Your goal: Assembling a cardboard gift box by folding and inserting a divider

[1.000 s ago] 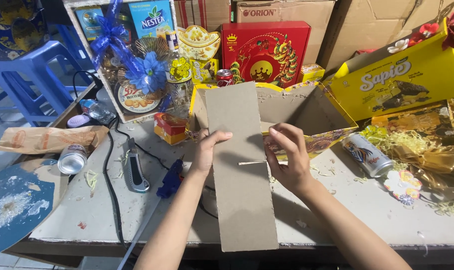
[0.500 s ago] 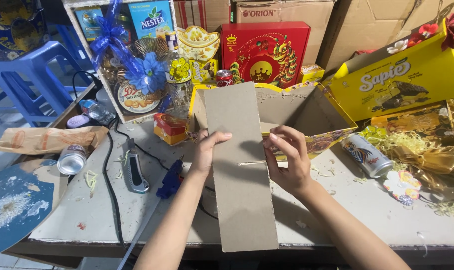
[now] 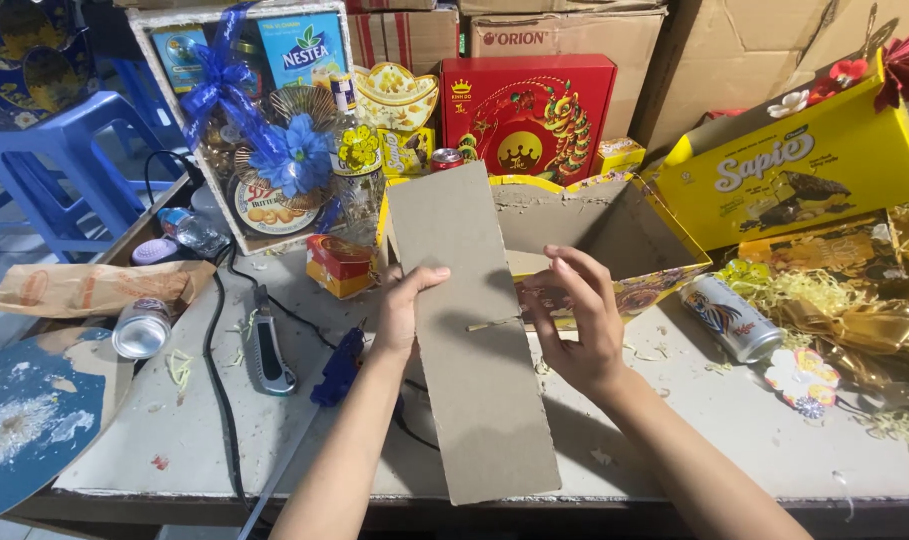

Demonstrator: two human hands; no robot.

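Note:
A long strip of brown corrugated cardboard [image 3: 474, 340] stands tilted above the table, with a short cut in its right edge. My left hand [image 3: 406, 310] grips its left edge, thumb on the front face. On the other side my right hand [image 3: 574, 320] pinches the edge at the cut, fingers spread. Behind the strip sits an open cardboard box with yellow trim [image 3: 614, 225].
A utility knife [image 3: 270, 350], a blue glue gun [image 3: 339, 365] and a black cable [image 3: 214, 370] lie at left on the grey table [image 3: 734, 430]. A drink can [image 3: 729, 315] lies at right near yellow shredded paper. Gift boxes, a blue-ribboned basket [image 3: 264, 120] and a blue stool stand behind.
The cardboard strip and both hands have hardly shifted; my right fingers have moved slightly at the cut.

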